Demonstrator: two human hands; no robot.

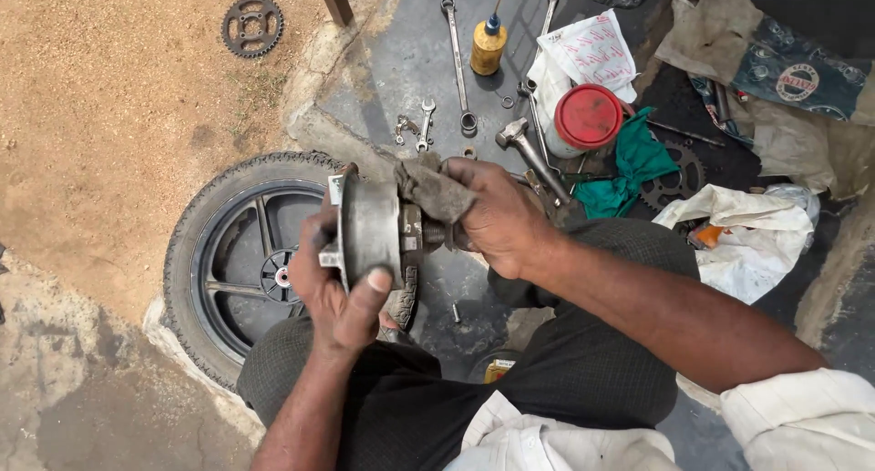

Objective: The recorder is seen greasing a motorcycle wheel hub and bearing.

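Centrally, a grey metal hub (369, 230) sits held on edge over the person's lap, its round face turned toward 9 o'clock. Left hand (337, 284) grips it from 7 o'clock, fingers (372, 287) curled narrow over the rim, thumb on the drum's side. Right hand (492, 218) comes in from 3 o'clock, its fingers closed on a dirty rag (430, 187) pressed against the hub's inner end, where a toothed part shows just beneath. At 9 o'clock of the hub a wheel (196, 252) with a black tyre and spokes lies flat on the floor, partly under the left knee. Up at 12 o'clock a long spanner (456, 56) lies on the dark slab, a yellow oil bottle (488, 45) just beside it. At 1 o'clock a hammer (527, 152) rests near a white tub with a red lid (588, 116), and a green cloth (629, 166) lies over a sprocket (674, 175). Far off at 11 o'clock a second sprocket (252, 25) lies on the sand
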